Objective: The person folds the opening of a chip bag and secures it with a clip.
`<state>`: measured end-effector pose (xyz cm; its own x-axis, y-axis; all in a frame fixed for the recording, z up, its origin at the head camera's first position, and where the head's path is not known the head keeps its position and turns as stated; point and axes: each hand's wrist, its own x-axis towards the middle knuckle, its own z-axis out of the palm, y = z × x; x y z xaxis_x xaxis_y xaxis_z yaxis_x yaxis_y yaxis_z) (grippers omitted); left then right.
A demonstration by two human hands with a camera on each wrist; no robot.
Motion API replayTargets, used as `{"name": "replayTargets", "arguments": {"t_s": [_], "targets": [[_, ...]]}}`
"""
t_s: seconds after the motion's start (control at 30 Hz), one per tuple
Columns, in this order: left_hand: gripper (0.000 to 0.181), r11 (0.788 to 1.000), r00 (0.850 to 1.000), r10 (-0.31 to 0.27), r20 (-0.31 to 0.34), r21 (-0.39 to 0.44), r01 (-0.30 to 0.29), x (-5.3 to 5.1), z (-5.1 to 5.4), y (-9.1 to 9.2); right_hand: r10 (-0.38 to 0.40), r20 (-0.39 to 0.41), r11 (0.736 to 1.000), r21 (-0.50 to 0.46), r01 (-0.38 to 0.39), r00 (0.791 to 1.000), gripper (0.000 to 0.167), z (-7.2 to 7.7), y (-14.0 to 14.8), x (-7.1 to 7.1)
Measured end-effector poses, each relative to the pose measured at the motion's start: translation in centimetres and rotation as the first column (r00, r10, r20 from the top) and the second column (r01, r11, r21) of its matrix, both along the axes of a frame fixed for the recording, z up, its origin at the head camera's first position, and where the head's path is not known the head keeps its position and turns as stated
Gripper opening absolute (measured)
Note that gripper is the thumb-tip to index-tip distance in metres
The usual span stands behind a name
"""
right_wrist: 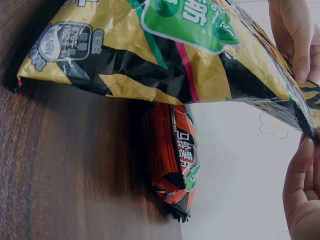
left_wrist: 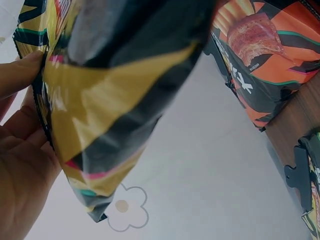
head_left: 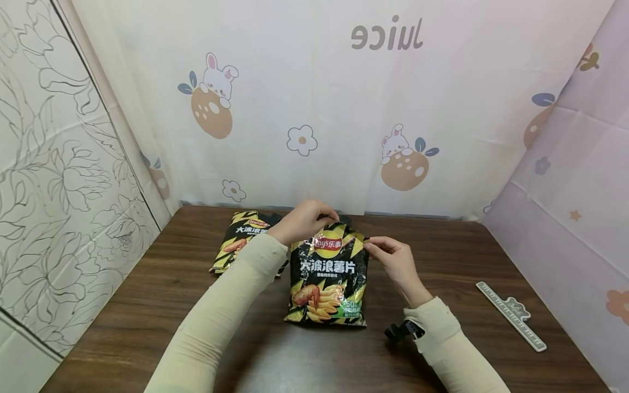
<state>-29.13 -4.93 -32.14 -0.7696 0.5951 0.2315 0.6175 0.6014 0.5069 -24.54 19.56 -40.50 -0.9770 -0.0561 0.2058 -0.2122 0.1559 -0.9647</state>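
Observation:
A black-and-yellow Lay's chip bag point(head_left: 326, 273) stands upright on the table between both hands. My left hand point(head_left: 308, 219) pinches its top edge; in the left wrist view that hand point(left_wrist: 25, 145) has thumb and fingers on either side of the edge. My right hand point(head_left: 397, 265) pinches the top right corner. Both show in the right wrist view, the right hand point(right_wrist: 304, 197) below and the left hand point(right_wrist: 296, 42) above. Partly behind my left forearm, a similar yellow chip bag point(head_left: 236, 240) lies at the back left.
An orange chip bag point(left_wrist: 265, 50) lies behind the held bag, mostly hidden in the head view. A black clip point(left_wrist: 301, 175) sits on the other yellow bag. At the right of the table point(head_left: 437, 234) lies a pale ruler-like strip point(head_left: 511, 316). A printed curtain point(head_left: 304, 109) hangs behind.

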Motion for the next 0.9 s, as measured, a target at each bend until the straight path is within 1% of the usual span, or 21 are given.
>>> {"name": "replayTargets", "arguments": {"t_s": [0.23,0.33,0.43,0.63,0.77,0.9], "targets": [[0.021,1.0,1.0,0.004,0.001,-0.007,-0.004,-0.1,-0.2,-0.1,0.009,-0.031,1.0,0.018,-0.008,0.999,0.03,0.0,0.0,0.1],[0.021,1.0,1.0,0.015,0.017,-0.013,-0.015,-0.1,-0.2,-0.2,0.012,-0.048,1.0,0.019,-0.011,0.999,0.029,-0.1,0.0,0.0],[0.021,0.999,0.999,0.025,0.041,-0.028,-0.024,0.0,0.0,-0.1,0.012,-0.06,1.0,0.017,-0.011,0.998,0.029,-0.1,0.0,0.0],[0.024,0.999,0.998,0.025,0.065,-0.047,-0.022,0.0,0.5,0.0,0.02,-0.074,1.0,0.006,-0.02,0.997,0.028,-0.3,0.1,-0.2],[0.03,0.998,0.996,0.035,0.079,-0.048,-0.031,0.1,0.7,0.2,0.026,-0.082,1.0,0.003,-0.026,0.996,0.029,-0.4,0.1,-0.2],[0.036,0.997,0.996,0.04,0.082,-0.07,-0.034,0.1,0.8,0.5,0.031,-0.086,0.999,0.009,-0.031,0.996,0.028,-0.4,0.0,-0.3]]}}
